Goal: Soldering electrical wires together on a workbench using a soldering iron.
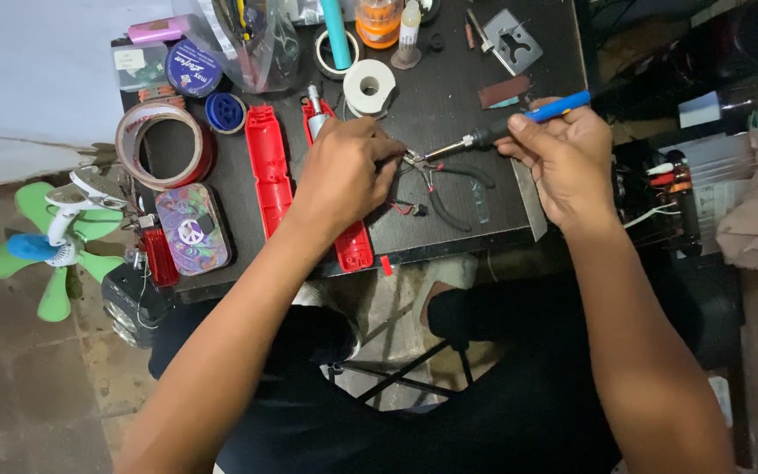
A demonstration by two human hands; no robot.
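My right hand [563,158] grips a blue-handled soldering iron [519,120] whose metal tip points left toward the middle of the dark table [449,105]. My left hand [348,171] pinches small wires [423,180] right at that tip. Under my left hand lies one half of a long red plastic casing [353,246]. The other red half [268,171] lies just to its left. Black-handled pliers [454,202] rest on the table below the iron's tip.
A big roll of brown tape [164,145], a white tape roll [368,86], a blue spool [224,112] and a patterned tin [193,230] sit on the table. A green fan [46,241] stands left. Cluttered shelves [695,175] are at the right.
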